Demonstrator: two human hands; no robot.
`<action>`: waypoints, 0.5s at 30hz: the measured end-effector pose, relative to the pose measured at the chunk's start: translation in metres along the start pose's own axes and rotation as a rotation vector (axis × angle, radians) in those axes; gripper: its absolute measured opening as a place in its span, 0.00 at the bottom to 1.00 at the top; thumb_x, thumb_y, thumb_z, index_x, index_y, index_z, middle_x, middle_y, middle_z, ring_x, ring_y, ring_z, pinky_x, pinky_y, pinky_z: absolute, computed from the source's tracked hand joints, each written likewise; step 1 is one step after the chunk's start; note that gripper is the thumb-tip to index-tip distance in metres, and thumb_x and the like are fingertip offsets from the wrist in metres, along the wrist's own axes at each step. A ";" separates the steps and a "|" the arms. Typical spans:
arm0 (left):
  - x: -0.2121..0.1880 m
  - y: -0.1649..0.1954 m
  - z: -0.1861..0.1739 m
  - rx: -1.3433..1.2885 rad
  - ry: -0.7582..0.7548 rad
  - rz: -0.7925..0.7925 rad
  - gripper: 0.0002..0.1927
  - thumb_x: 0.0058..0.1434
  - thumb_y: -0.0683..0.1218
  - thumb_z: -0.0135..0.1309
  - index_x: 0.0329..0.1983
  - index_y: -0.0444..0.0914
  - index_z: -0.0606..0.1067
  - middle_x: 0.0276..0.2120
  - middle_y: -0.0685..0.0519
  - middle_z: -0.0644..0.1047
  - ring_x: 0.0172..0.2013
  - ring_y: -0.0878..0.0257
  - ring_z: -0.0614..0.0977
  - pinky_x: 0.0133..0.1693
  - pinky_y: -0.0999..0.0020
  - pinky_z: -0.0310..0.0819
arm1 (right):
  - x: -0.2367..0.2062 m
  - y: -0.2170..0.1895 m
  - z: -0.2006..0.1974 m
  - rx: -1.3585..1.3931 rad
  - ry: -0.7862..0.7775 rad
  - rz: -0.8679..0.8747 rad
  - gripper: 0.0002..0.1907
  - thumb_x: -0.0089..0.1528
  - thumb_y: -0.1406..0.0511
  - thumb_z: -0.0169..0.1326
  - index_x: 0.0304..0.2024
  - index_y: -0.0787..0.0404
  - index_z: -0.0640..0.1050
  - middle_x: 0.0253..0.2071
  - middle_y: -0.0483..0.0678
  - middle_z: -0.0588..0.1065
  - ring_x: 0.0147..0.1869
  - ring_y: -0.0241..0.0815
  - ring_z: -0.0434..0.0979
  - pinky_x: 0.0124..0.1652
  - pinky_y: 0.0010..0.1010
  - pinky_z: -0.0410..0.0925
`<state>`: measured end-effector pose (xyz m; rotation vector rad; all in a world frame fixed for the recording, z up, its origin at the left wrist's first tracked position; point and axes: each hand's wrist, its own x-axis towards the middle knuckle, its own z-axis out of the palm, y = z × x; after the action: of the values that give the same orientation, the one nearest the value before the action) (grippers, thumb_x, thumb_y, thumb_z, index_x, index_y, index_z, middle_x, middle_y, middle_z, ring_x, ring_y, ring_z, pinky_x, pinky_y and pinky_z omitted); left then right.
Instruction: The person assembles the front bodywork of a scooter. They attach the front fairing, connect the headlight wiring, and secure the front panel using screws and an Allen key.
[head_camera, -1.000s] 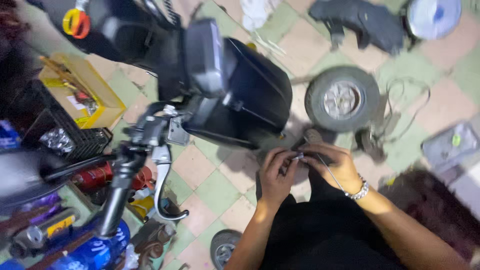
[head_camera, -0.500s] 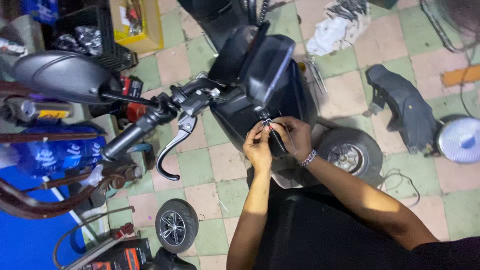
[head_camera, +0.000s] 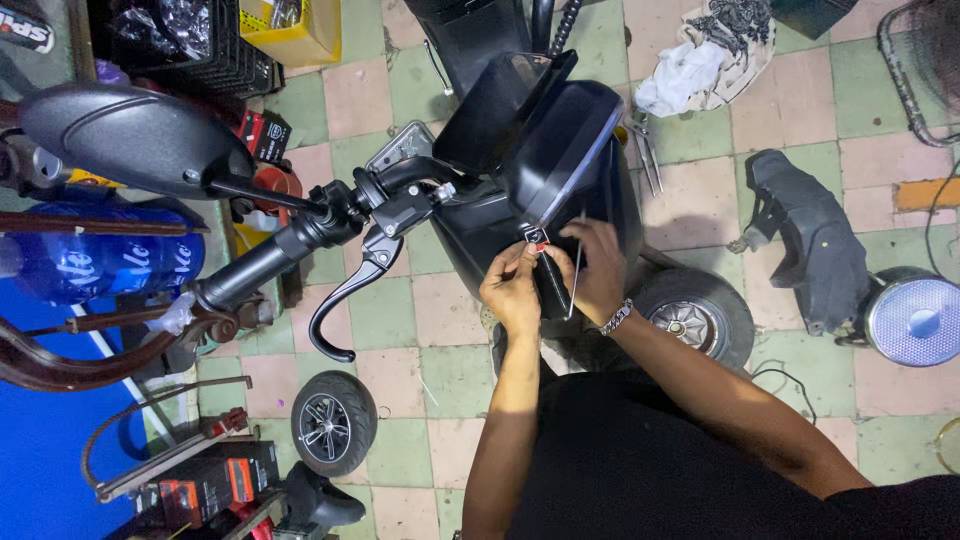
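Both hands up front, close together.
Left hand (head_camera: 512, 290) pinches with its fingertips; right hand (head_camera: 597, 270) curls, forearms angling inward.

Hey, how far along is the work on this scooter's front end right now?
Done: a black body panel and round headlight already lie on the floor. In hand: left hand pinches a small red connector; right hand holds a thin tool. Left: those parts remain off.
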<state>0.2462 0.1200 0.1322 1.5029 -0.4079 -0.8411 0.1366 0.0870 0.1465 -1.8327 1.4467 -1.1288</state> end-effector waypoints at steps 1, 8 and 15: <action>0.001 0.000 0.000 0.014 0.008 0.009 0.08 0.60 0.39 0.65 0.40 0.30 0.82 0.28 0.54 0.83 0.29 0.71 0.80 0.35 0.78 0.73 | 0.001 0.000 -0.001 -0.049 0.040 -0.028 0.24 0.59 0.57 0.67 0.50 0.62 0.75 0.57 0.55 0.74 0.62 0.56 0.72 0.57 0.43 0.66; 0.008 0.002 -0.003 0.002 0.029 -0.047 0.07 0.57 0.38 0.68 0.36 0.30 0.83 0.26 0.53 0.81 0.26 0.71 0.77 0.31 0.77 0.71 | 0.013 0.007 -0.002 -0.091 0.086 0.080 0.56 0.48 0.49 0.76 0.66 0.68 0.60 0.76 0.67 0.56 0.77 0.64 0.58 0.70 0.50 0.55; 0.016 0.009 -0.005 0.054 0.012 -0.046 0.08 0.54 0.38 0.68 0.36 0.31 0.82 0.28 0.54 0.83 0.28 0.71 0.81 0.35 0.77 0.76 | 0.026 0.022 0.007 -0.042 0.061 0.123 0.75 0.44 0.46 0.78 0.75 0.72 0.46 0.76 0.69 0.56 0.79 0.66 0.58 0.74 0.49 0.56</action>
<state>0.2621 0.1108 0.1364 1.5715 -0.3913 -0.8631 0.1333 0.0554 0.1327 -1.7251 1.6054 -1.1095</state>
